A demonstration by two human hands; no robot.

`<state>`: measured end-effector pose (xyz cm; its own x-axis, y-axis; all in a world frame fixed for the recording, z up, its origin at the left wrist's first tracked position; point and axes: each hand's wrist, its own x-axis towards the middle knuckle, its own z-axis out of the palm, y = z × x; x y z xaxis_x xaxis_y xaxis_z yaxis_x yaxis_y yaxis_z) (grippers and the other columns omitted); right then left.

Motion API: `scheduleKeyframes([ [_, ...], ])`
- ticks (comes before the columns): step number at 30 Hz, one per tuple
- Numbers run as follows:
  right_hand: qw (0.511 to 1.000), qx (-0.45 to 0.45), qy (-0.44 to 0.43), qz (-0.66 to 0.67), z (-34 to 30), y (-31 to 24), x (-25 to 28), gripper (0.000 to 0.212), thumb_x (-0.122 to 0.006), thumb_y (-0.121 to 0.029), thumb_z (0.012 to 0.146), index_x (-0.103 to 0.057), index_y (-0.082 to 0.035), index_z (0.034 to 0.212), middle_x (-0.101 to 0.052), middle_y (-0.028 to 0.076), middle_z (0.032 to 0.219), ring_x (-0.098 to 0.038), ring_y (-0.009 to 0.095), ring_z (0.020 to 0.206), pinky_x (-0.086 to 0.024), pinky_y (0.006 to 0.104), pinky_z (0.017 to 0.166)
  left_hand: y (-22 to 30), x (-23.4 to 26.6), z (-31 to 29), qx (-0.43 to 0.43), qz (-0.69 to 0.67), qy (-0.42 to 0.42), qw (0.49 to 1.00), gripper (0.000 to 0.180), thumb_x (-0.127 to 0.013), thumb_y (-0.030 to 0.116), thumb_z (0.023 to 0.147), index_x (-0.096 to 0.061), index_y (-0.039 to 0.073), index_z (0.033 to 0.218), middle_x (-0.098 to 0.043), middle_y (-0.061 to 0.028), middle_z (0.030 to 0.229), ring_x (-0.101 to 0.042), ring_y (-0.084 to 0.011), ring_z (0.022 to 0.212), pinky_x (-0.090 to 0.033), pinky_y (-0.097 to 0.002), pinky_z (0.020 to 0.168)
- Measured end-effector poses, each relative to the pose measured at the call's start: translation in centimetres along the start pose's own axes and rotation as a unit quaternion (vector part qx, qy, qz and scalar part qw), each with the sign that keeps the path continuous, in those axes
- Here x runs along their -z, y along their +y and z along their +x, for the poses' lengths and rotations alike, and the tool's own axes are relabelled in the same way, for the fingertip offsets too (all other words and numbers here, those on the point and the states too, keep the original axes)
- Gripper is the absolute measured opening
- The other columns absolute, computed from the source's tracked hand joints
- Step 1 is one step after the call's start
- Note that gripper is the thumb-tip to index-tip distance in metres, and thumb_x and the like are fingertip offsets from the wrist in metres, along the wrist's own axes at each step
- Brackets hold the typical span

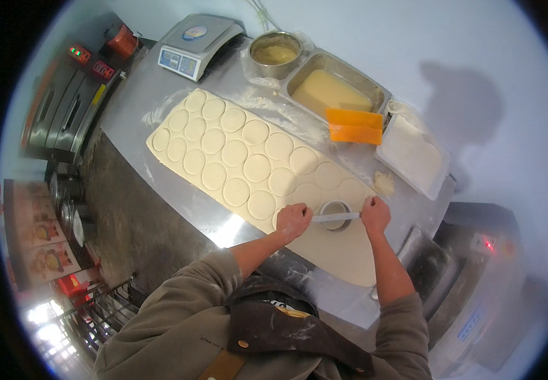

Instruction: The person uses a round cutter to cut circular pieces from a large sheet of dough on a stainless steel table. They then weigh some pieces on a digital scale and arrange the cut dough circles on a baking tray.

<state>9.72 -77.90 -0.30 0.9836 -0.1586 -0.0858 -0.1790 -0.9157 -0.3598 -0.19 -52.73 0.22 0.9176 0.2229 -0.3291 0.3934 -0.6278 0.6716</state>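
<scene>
On the floury metal surface (pixel 131 123), a round cutter (pixel 348 210) stands over the dough sheet (pixel 343 253), just beside the cut circles (pixel 257 168). The fingers of our left hand (pixel 294 221) and right hand (pixel 376 215) curl around opposite ends of its white crossbar (pixel 336 217); pressing unevenly could, we judge, tilt it and leave a ragged cut.

Cream dough (pixel 274 182) with a circle pattern, whitish bar (pixel 334 217), bright orange block (pixel 355 133)
</scene>
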Motion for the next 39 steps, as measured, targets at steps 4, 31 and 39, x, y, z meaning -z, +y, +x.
scheduleKeyframes([
  [4,1.000,-0.009,-0.018,0.005,0.1,-0.2,-0.1,0.036,-0.059,-0.036,0.097,-0.069,-0.006,0.080,-0.070,0.018,0.080,-0.067,0.042,0.080,-0.051,0.0518,0.072,-0.1,0.3,0.3,0.006,-0.002,-0.014,1.000,0.036,-0.056,0.035,0.095,-0.071,0.005,0.083,-0.071,-0.0226,0.082,-0.069,-0.0463,0.080,-0.054,-0.0565,0.075],
  [31,0.997,0.063,0.036,-0.005,0.1,1.6,-3.4,0.037,-0.056,-0.033,0.098,-0.064,-0.005,0.076,-0.067,0.021,0.076,-0.064,0.046,0.073,-0.048,0.0565,0.065,-2.6,-2.4,1.5,-0.065,0.135,-0.028,0.988,0.037,-0.051,0.034,0.100,-0.071,0.006,0.086,-0.071,-0.0239,0.078,-0.070,-0.0445,0.073,-0.055,-0.0601,0.071],
  [39,0.991,0.044,0.105,0.064,-3.2,1.2,-0.1,0.036,-0.058,-0.031,0.100,-0.061,-0.005,0.075,-0.063,0.018,0.071,-0.063,0.042,0.074,-0.047,0.0522,0.067,-1.8,-0.8,-3.2,-0.063,0.080,-0.031,0.994,0.036,-0.050,0.033,0.100,-0.070,0.006,0.088,-0.072,-0.0233,0.083,-0.069,-0.0464,0.078,-0.054,-0.0595,0.075],
])
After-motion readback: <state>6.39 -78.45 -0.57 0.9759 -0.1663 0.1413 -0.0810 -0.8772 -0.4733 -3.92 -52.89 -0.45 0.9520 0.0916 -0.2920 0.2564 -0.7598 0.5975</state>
